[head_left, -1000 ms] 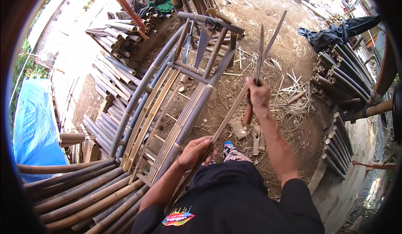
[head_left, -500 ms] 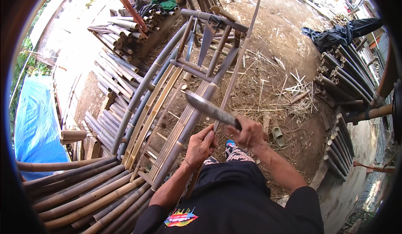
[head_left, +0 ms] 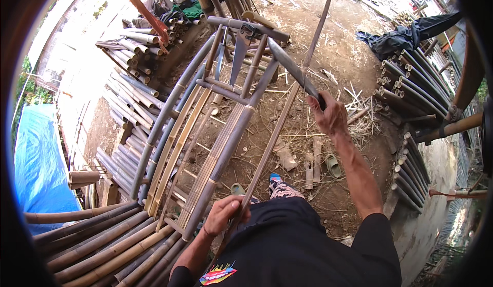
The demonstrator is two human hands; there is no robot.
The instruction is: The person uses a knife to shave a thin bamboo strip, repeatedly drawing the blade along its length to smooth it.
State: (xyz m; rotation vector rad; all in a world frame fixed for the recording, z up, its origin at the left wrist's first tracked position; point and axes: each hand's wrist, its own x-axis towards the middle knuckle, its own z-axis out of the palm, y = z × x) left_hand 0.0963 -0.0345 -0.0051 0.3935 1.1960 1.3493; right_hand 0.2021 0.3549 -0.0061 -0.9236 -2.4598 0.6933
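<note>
My left hand (head_left: 226, 215) is closed around the lower part of a long, thin bamboo strip (head_left: 275, 135), which slants up and away to the far right of the bamboo frame. In my right hand (head_left: 328, 115) is the dark handle of a machete (head_left: 294, 71). Its broad blade points away and to the left, crossing the strip partway up; whether the edge bites into it I cannot tell. Left of the strip stands a bamboo frame (head_left: 218, 163) with several slats laid along it. A handsaw (head_left: 240, 56) with a black handle hangs at the frame's far end.
Bamboo poles (head_left: 92, 246) lie side by side at the near left, with cut bamboo stacks (head_left: 131, 99) beyond. More stacked poles (head_left: 416, 84) are at the right. Shavings (head_left: 354, 107) and a sandal (head_left: 333, 165) lie on the dirt. A blue tarp (head_left: 41, 158) is far left.
My right hand has moved the machete up and away along the strip, its blade now pointing farther off. My left hand has shifted down and left, still holding the strip.
</note>
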